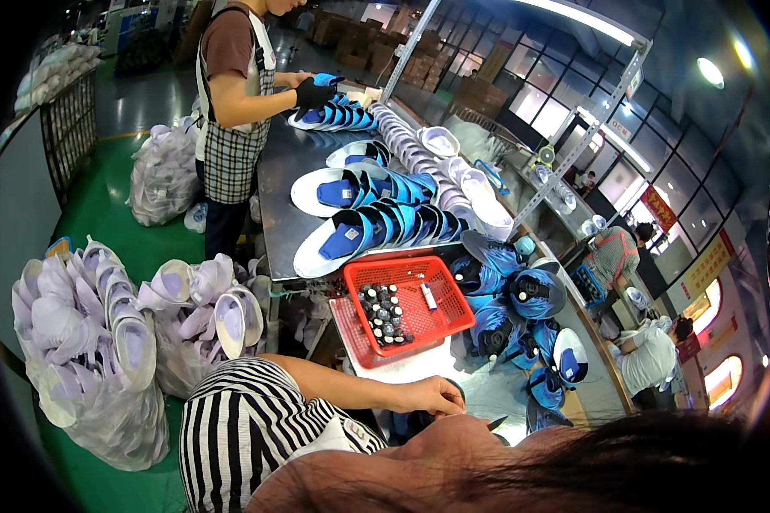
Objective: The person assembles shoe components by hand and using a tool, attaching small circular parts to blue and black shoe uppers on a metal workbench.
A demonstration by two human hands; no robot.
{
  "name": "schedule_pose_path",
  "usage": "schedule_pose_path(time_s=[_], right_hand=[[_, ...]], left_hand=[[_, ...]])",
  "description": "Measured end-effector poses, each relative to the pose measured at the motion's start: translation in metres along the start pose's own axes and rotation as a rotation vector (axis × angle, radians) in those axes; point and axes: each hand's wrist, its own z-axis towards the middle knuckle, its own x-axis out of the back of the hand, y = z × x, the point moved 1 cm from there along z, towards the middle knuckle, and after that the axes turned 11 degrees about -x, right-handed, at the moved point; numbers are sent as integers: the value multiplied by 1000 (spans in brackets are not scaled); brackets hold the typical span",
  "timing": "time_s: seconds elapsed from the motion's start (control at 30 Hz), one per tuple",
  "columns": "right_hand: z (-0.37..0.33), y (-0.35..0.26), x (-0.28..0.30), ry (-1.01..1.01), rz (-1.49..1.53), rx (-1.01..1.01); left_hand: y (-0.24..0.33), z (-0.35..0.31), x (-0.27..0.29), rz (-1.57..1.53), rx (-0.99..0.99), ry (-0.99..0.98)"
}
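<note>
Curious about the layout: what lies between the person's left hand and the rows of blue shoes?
Nearest the left hand, some pale tabletop; then a red basket holding small items, as the head view shows.

Factory floor, footwear by the look of it. Nested rows of blue-and-black shoe pieces point(393, 224) and pale shoe parts point(399, 137) on a metal desk point(280, 179); more pale ones bulging from clear sacks point(124, 432) on a green floor point(103, 184). Co-worker in a checked apron point(229, 147) at the desk, other people point(648, 359) off right. Stacked cartons point(411, 68) at back, strip light point(583, 19) overhead, gridded windows point(543, 77), red banner point(659, 208).
</note>
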Motion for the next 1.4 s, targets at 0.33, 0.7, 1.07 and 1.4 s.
schedule_pose_path(time_s=[0.33,0.7,1.07,1.4], right_hand=[[-31,-79,-36,308,-1539,608],[-27,-84,-37,186,-1241,205],[-10,-77,-20,33,-859,-136],[-9,-90,-24,142,-1286,56]], left_hand=[[-15,18,9,20,159,64],[-4,33,20,41,368,49],[-10,34,10,294,211,-14],[0,37,-8,726,-63,57]])
